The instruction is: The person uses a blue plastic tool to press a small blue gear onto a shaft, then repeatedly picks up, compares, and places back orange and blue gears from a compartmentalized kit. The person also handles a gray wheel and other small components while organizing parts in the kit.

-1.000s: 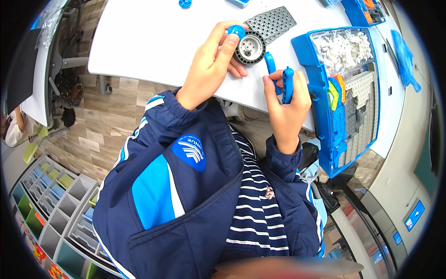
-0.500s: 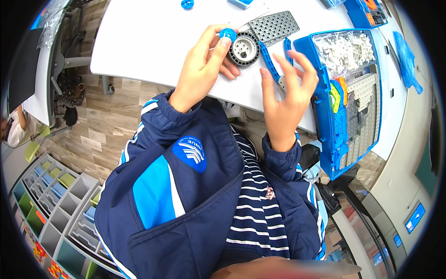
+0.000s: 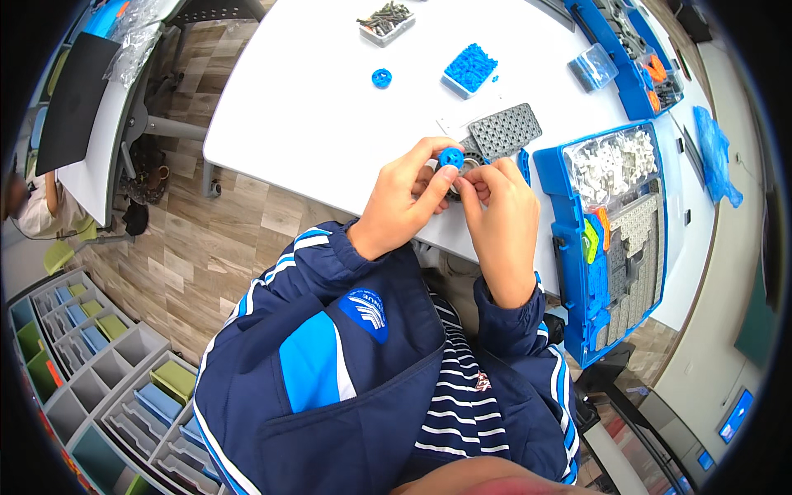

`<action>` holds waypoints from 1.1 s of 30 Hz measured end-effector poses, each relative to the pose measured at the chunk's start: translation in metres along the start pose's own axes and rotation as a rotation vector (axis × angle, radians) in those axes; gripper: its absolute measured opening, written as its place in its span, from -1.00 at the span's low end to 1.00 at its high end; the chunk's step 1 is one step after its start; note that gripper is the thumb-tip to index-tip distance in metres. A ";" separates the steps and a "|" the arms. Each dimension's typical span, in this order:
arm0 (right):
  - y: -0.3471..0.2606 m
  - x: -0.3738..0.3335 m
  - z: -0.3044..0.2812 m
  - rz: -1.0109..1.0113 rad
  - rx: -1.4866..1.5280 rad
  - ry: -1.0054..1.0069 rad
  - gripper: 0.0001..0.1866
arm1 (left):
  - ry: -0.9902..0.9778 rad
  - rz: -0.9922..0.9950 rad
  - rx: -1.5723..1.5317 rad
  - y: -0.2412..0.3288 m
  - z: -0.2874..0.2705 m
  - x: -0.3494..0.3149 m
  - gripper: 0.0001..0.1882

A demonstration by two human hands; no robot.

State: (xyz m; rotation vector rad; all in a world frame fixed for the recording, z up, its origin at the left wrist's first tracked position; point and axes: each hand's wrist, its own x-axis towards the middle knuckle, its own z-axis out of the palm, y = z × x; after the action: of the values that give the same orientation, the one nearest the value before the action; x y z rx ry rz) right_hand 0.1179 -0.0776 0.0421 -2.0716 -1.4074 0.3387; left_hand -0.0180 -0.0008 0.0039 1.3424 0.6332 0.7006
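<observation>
Your left hand point(image 3: 404, 198) pinched a blue round piece point(image 3: 450, 157) above the worktop point(image 3: 330, 124); your right hand point(image 3: 499, 214), fingers curled, gripped the wheel point(image 3: 464, 169) beneath it.

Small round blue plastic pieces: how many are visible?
2: one small round blue plastic piece pinched by the left hand fingertips, another lying alone on the white table. Others may be hidden.

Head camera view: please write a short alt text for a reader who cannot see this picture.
Seen from above, a person's left hand and right hand meet at the edge of a white table, together holding a small wheel with a round blue piece on it. A grey perforated plate lies just beyond, and an open blue parts case sits to the right.
</observation>
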 end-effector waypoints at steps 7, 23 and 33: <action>-0.016 0.034 -0.036 -0.103 0.124 0.043 -0.89 | 0.014 -0.052 -0.029 0.006 -0.002 0.002 -0.69; 0.049 0.442 0.075 -0.266 -0.385 0.129 -0.57 | -0.021 -0.035 -0.051 0.006 -0.007 0.003 -0.67; 0.050 0.409 0.015 -0.057 -0.008 -0.105 -0.62 | 0.062 0.067 -0.036 0.004 -0.010 0.008 -0.66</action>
State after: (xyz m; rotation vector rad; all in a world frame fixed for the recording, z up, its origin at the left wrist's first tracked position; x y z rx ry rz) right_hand 0.3129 0.2859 0.0501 -2.0410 -1.5286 0.4243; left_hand -0.0209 0.0116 0.0061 1.3179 0.6247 0.8072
